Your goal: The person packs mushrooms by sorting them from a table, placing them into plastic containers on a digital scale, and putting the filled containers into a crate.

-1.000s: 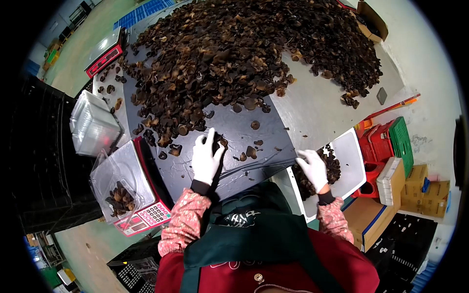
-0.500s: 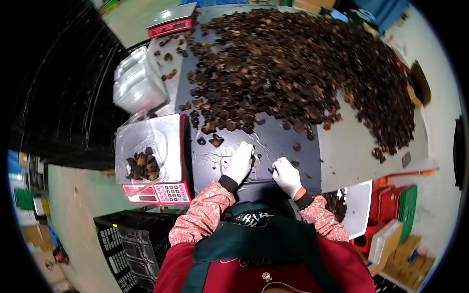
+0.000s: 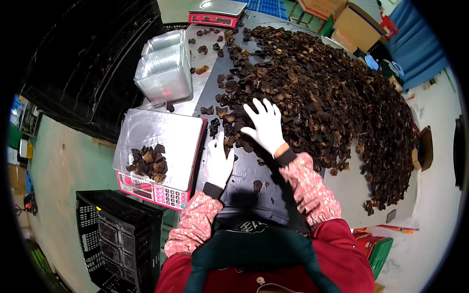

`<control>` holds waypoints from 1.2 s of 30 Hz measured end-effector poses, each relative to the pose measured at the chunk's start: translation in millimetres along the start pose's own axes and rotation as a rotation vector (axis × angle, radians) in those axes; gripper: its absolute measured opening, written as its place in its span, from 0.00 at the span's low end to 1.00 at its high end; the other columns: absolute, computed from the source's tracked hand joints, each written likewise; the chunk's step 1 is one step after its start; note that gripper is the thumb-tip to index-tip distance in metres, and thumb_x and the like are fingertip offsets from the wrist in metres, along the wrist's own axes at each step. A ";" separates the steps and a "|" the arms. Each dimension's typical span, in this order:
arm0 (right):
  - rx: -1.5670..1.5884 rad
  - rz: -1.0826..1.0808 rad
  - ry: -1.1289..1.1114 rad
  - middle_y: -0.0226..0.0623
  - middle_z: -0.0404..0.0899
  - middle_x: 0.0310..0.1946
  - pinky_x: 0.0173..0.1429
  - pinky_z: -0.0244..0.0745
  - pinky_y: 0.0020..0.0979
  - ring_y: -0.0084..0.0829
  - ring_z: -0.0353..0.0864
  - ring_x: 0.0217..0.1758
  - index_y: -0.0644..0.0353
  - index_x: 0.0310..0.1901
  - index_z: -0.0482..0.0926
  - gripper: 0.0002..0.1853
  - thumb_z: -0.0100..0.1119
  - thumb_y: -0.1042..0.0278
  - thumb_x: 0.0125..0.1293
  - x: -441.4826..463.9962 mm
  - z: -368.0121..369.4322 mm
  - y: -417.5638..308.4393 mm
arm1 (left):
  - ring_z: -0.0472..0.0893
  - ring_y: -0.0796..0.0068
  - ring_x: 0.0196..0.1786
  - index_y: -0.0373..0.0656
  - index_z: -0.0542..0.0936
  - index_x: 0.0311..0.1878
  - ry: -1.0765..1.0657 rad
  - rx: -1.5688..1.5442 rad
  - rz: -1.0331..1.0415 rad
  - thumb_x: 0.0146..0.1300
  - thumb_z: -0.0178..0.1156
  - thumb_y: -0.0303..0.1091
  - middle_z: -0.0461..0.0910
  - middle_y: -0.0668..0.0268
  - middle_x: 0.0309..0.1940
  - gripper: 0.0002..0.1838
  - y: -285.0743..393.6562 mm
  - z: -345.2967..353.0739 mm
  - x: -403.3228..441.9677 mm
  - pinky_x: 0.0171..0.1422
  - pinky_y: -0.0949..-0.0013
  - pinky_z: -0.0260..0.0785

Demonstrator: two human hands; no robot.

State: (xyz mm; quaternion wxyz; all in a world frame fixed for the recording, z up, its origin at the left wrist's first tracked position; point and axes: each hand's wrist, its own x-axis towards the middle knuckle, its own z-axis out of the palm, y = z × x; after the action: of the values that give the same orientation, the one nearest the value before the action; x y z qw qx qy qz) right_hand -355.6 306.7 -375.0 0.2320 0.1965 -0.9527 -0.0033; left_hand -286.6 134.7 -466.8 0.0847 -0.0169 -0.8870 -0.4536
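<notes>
A large heap of dark brown wood ear mushrooms (image 3: 312, 93) spreads over the table. My right hand (image 3: 266, 126), in a white glove, lies over the near left edge of the heap with its fingers spread. My left hand (image 3: 220, 163), also gloved in white, is at the heap's near corner by a few loose mushrooms, index finger stretched out and thumb apart. I see nothing held in either hand. Left of it, a clear plastic box (image 3: 128, 158) with a small portion of mushrooms (image 3: 148, 162) rests on a red and white digital scale (image 3: 183, 146).
Nested clear plastic boxes (image 3: 166, 73) stand behind the scale, and a second scale (image 3: 217, 13) is at the far end. Black crates (image 3: 117, 234) sit on the floor at lower left; tall black stacks (image 3: 88, 63) rise at left. A green crate (image 3: 380, 256) is at lower right.
Both hands have moved forward to the heap's edge. My right hand, closed before, is now spread over the mushrooms; my left has shifted toward the scale. The camera view has turned and shifted.
</notes>
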 end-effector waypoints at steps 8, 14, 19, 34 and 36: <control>0.059 -0.156 -0.401 0.36 0.73 0.59 0.50 0.75 0.52 0.43 0.75 0.55 0.36 0.64 0.75 0.38 0.72 0.38 0.49 1.5 19.6 10.4 | 0.81 0.47 0.49 0.46 0.75 0.54 0.021 0.160 0.053 0.59 0.62 0.24 0.70 0.54 0.57 0.19 -12.8 24.4 17.4 0.51 0.52 0.76; 0.188 -0.107 -0.227 0.32 0.76 0.50 0.43 0.80 0.33 0.36 0.76 0.51 0.45 0.49 0.82 0.21 0.70 0.64 0.50 -80.7 16.3 18.2 | 0.78 0.49 0.56 0.44 0.76 0.52 0.091 -0.077 0.133 0.58 0.61 0.21 0.71 0.54 0.56 0.18 9.3 6.6 -4.8 0.58 0.57 0.73; 0.417 0.279 0.075 0.34 0.79 0.47 0.47 0.79 0.33 0.36 0.80 0.49 0.46 0.46 0.85 0.16 0.71 0.60 0.55 -119.7 12.3 24.5 | 0.75 0.57 0.55 0.40 0.76 0.52 0.154 -0.170 0.313 0.58 0.62 0.20 0.74 0.56 0.50 0.18 24.1 -46.7 -17.9 0.63 0.62 0.68; 2.147 0.954 0.219 0.33 0.84 0.50 0.49 0.83 0.32 0.31 0.85 0.48 0.59 0.59 0.77 0.19 0.57 0.59 0.73 -107.5 -21.1 5.2 | 0.78 0.54 0.57 0.43 0.78 0.58 0.190 0.359 0.484 0.54 0.62 0.18 0.78 0.56 0.54 0.25 -75.7 -268.7 -18.3 0.63 0.60 0.69; 2.236 0.884 0.143 0.34 0.83 0.50 0.48 0.83 0.33 0.32 0.85 0.48 0.59 0.59 0.77 0.19 0.57 0.58 0.73 -83.9 -22.8 -20.1 | 0.76 0.55 0.58 0.46 0.78 0.59 0.138 0.430 0.499 0.54 0.65 0.22 0.77 0.58 0.55 0.27 -83.9 -273.5 -22.2 0.66 0.57 0.65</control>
State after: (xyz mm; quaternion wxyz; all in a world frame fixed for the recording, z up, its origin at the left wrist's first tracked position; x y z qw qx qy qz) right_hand -269.6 321.6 -393.6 -0.0334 -0.0548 -0.3987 0.9149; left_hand -236.9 -134.5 -380.8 0.2545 -0.1848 -0.9230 -0.2217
